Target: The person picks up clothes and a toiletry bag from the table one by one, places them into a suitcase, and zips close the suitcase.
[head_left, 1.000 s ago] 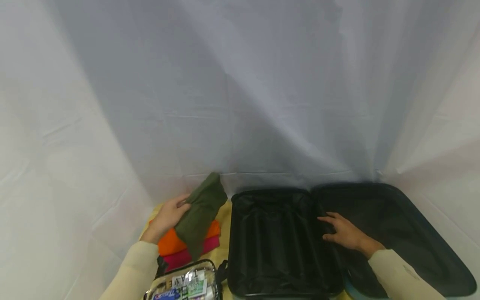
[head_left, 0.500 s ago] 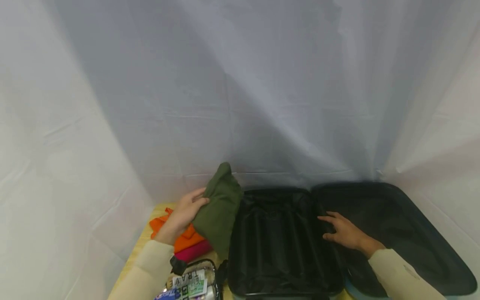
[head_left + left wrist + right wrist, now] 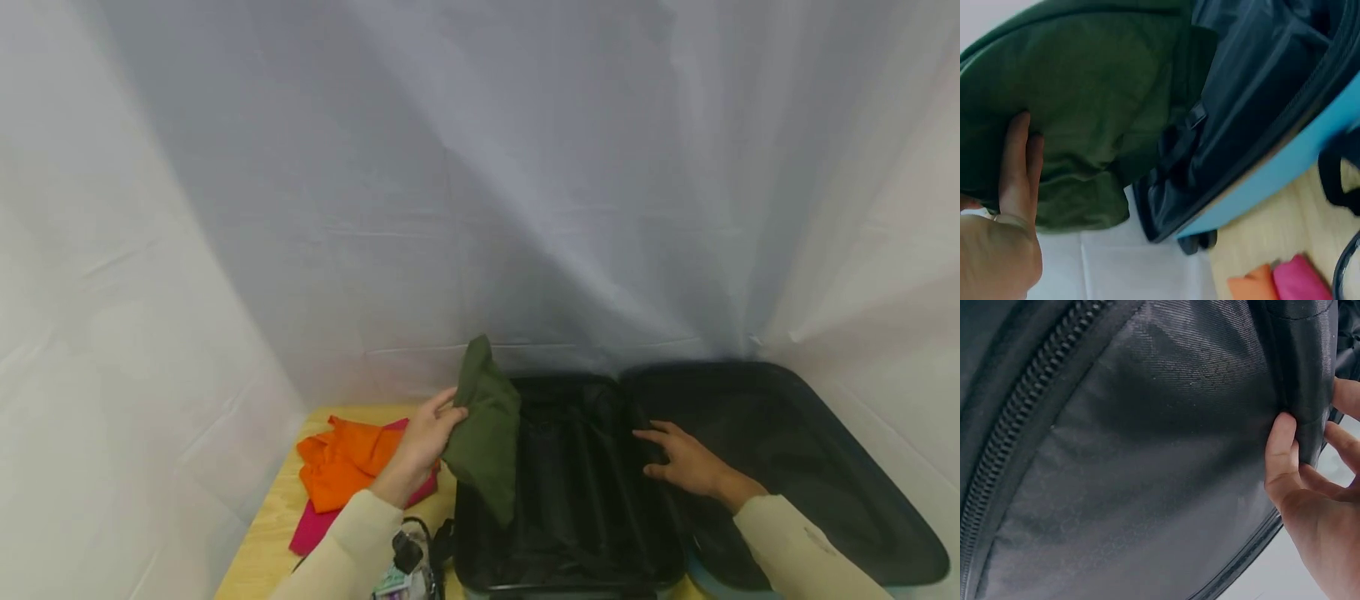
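Gripping the folded green garment [image 3: 486,433] with curled fingers, the left hand [image 3: 426,433] held it over the open suitcase's [image 3: 570,550] left edge. The right hand [image 3: 686,462] rested at the hinge, fingers pinching the black lining [image 3: 1147,462].

Olive-green cloth [image 3: 486,433], black-lined suitcase [image 3: 570,492] with blue shell, orange shirt [image 3: 341,462], pink shirt [image 3: 315,527], cream sleeves [image 3: 802,550].
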